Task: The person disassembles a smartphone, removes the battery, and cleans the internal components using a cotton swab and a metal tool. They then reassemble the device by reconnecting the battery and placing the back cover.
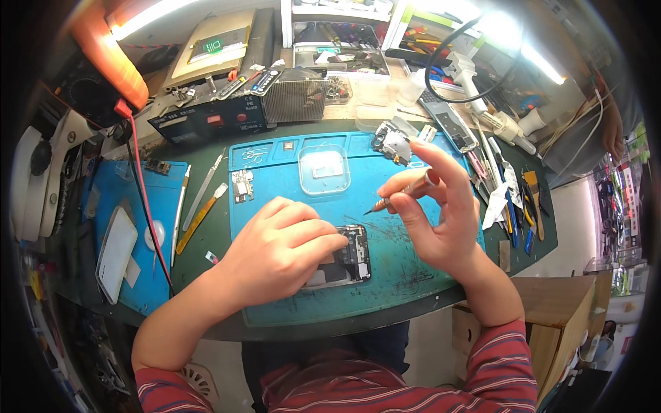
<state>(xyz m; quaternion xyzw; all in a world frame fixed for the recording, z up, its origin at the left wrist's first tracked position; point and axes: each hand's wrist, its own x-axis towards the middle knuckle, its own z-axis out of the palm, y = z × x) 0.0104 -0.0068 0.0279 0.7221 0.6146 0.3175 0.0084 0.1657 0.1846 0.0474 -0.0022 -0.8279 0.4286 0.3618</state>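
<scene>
An opened smartphone (356,257) lies on the blue repair mat (399,303), its inner parts bare. My left hand (282,251) rests over the phone's left part and hides much of it. The left fingers are curled, with the index fingertip at the phone's upper part; whether they pinch anything is hidden. Held up to the right of the phone, my right hand (444,220) grips a small copper-coloured screwdriver (416,187) between thumb and fingers. Its dark tip points left and down, above the mat and apart from the phone.
A clear plastic dish (324,170) and a loose phone assembly (394,143) sit farther back on the mat. Tweezers (204,189) and a yellow-handled brush (200,224) lie left. Pliers (529,210) and other tools lie right. A black power unit (210,118) stands behind; a red cable (143,186) hangs left.
</scene>
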